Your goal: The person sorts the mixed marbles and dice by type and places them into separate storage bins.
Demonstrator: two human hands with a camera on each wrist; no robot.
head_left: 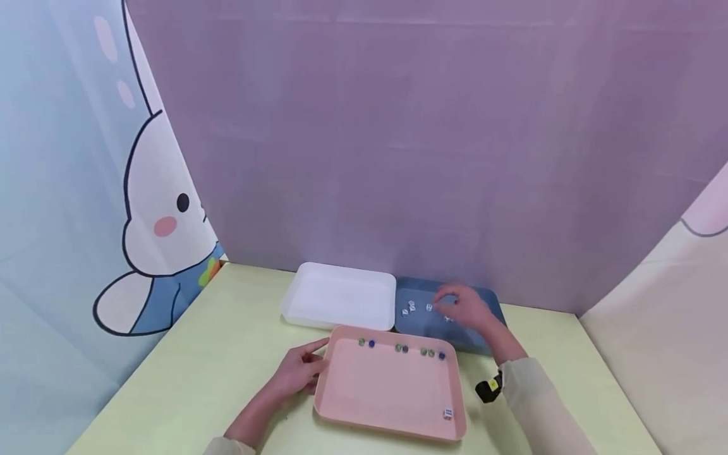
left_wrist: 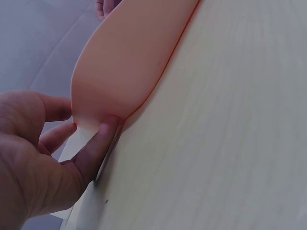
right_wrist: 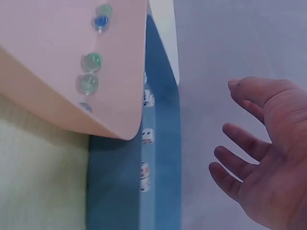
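Observation:
My left hand [head_left: 298, 371] touches the outside of the left wall of a pink tray [head_left: 387, 392]; in the left wrist view its fingertips meet the tray's wall and rim. Several green and blue glass marbles [head_left: 371, 344] lie in a row along the tray's far side. One white die [head_left: 448, 413] sits in its near right corner. Over the blue tray [head_left: 472, 344] hovers my right hand [head_left: 465, 308], fingers loosely bent and apart, with nothing between them in the right wrist view. Several white dice [right_wrist: 147, 136] lie in that blue tray.
A white tray [head_left: 341, 296] stands behind the pink one, beside the blue tray. All three trays are on a pale yellow table [head_left: 210, 341]. A purple cloth [head_left: 364, 139] hangs behind the table, with printed curtains at either side.

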